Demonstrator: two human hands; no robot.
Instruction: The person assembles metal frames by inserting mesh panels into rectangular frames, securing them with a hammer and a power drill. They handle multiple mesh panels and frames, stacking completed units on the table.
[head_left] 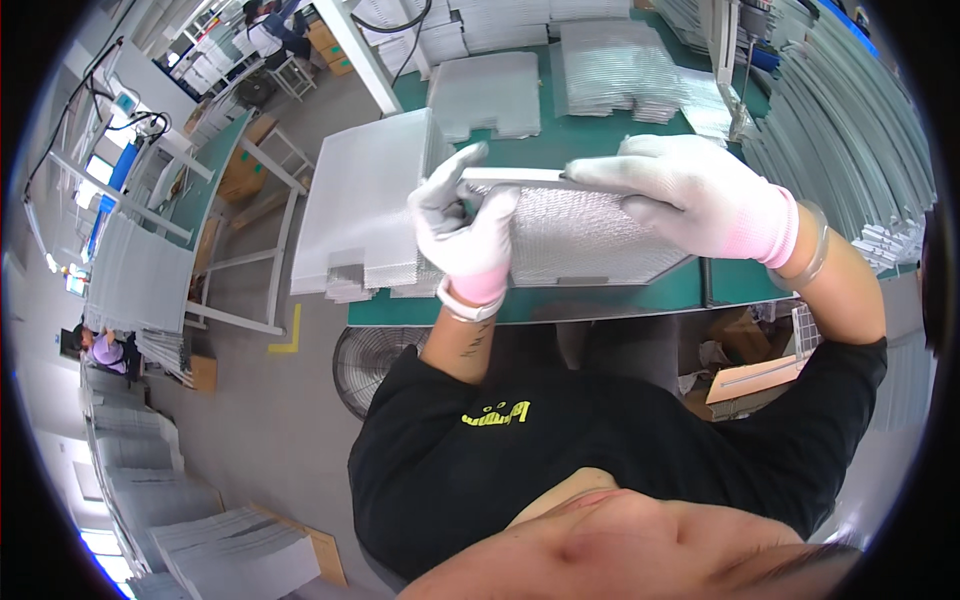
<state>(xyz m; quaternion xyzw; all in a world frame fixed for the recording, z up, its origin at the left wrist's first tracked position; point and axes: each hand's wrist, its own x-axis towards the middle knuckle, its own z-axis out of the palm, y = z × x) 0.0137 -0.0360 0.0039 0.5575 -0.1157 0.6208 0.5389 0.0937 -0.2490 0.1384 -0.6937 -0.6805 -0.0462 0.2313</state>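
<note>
A silver, textured foil sheet stands tilted over the green table in front of me, with a narrow white edge along its top. My left hand, in a white glove with grey fingertips, grips the left end of that edge between thumb and fingers. At the other end, my gloved right hand closes over the edge, its fingers reaching along it and its thumb lower on the sheet. The sheet's far side is hidden. Just left of my left hand lies a stack of pale foil sheets with notched edges.
More silver sheets and another stack lie on the green table. Tall rows of sheets crowd the right. Below the table stand a floor fan and cardboard. Co-workers are far left.
</note>
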